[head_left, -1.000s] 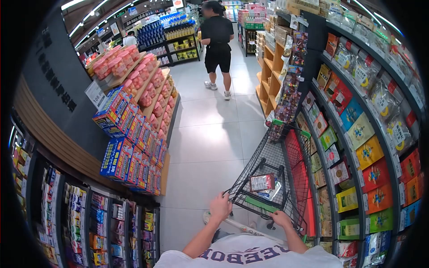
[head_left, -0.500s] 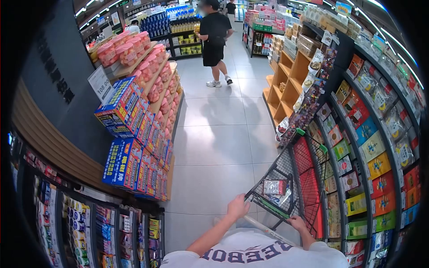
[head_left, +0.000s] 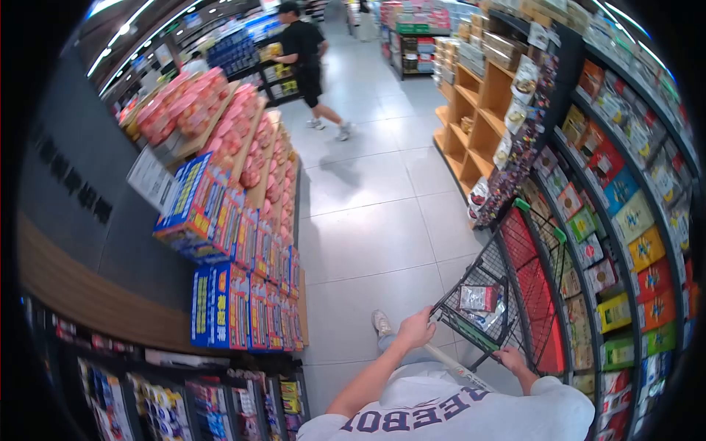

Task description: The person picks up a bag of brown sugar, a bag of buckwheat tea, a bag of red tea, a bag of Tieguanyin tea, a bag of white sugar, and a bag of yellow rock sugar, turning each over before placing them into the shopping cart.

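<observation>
Gripping the shopping cart point(head_left: 471, 331) at its near edge, left hand point(head_left: 415, 328) and right hand point(head_left: 512, 359) have curled fingers; beyond them, packaged goods point(head_left: 479, 298) already lie inside.

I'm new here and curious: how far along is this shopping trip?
Already done: a red-and-white packet and apparently another pack lie in the shopping cart. In hand: the left hand and right hand grip the cart's near end. Left: probably unfinished, since the cart is beside stocked shelves; what else is wanted, I cannot tell.
</observation>
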